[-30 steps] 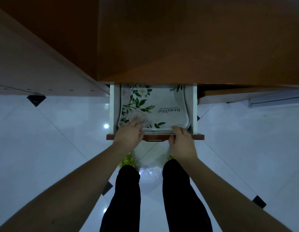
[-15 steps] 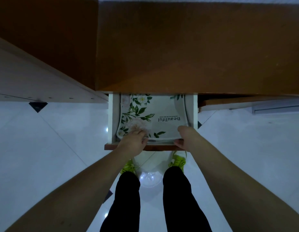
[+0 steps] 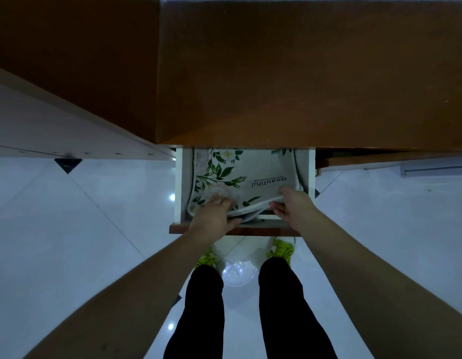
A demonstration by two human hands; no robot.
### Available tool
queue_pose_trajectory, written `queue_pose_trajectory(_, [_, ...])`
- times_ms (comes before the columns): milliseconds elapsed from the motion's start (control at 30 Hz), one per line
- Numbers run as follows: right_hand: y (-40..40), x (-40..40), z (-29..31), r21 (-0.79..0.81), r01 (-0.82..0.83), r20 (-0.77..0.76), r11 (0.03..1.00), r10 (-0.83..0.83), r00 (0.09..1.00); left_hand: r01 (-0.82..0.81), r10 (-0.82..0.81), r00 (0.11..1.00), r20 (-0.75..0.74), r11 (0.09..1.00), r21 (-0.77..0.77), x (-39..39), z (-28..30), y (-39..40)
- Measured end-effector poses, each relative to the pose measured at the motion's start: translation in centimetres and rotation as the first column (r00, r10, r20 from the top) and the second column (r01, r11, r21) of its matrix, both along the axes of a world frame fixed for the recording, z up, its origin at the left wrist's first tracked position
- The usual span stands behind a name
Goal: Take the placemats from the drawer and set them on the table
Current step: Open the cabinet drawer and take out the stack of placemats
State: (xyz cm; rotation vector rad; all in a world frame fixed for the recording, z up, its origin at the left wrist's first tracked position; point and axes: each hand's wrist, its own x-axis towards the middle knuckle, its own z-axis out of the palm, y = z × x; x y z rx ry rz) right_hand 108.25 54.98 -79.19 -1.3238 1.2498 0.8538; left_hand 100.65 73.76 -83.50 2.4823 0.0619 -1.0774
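The brown table fills the top of my view, and below its near edge the drawer stands pulled open over the pale floor. Inside lie the placemats, a floral stack with its long axis running back under the table, away from me, so only the near part shows. The stack sits straight ahead of both hands, its near edge right at the drawer front. My left hand rests on the near left corner, fingers spread over the top mat and thumb hooked under the edge, so it grips the stack. My right hand pinches the near right edge, fingers on top and thumb beneath, and that edge is already lifted and bowed off the drawer bottom. Both hands are equally near. How many mats there are I cannot tell. I judge the coming pull must go toward me and upward, since the far end is tucked beneath the table.
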Motion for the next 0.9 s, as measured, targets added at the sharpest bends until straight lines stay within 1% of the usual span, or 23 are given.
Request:
queue_pose_trajectory(133, [0.0,0.5,0.9,-0.002,-0.008,0.048,1.0,0.008,0.999,-0.002,0.001,0.997,0.074,1.0,0.019,0.2,0.7,-0.1])
queue_pose_trajectory(367, [-0.5,-0.1,3.5,0.111,0.069,0.095,0.991,-0.08,0.992,-0.098,0.079,0.964,0.256,0.993,0.065,0.5,2.2,0.4])
queue_pose_trajectory(433, [-0.8,-0.4,4.4,0.145,0.082,0.1,0.986,-0.097,0.99,-0.11,0.078,0.954,0.29,0.989,0.097,0.7,2.6,0.9])
queue_pose_trajectory(600, [-1.6,-1.0,6.2,0.19,0.084,0.1,0.978,-0.104,0.989,-0.11,0.088,0.933,0.349,0.993,0.043,1.2,5.0,1.6])
queue_pose_trajectory(733, [-2.5,-1.0,8.0,0.251,0.116,0.085,0.961,-0.141,0.986,-0.012,-0.021,0.94,0.341,0.995,0.094,1.9,8.4,2.1])
queue_pose_trajectory(767, [-2.8,-0.9,8.4,0.241,0.107,0.088,0.965,-0.131,0.987,0.025,-0.061,0.942,0.33,0.994,0.11,2.2,9.4,2.1])
queue_pose_trajectory(867, [-4.2,-0.2,9.1,0.146,0.022,0.092,0.989,-0.036,0.995,0.173,-0.213,0.933,0.29,0.972,0.157,3.1,12.2,2.2])
queue_pose_trajectory(900, [-4.8,0.0,9.3,0.153,0.033,0.071,0.988,-0.045,0.996,0.223,-0.26,0.929,0.265,0.961,0.164,3.3,12.9,2.2])
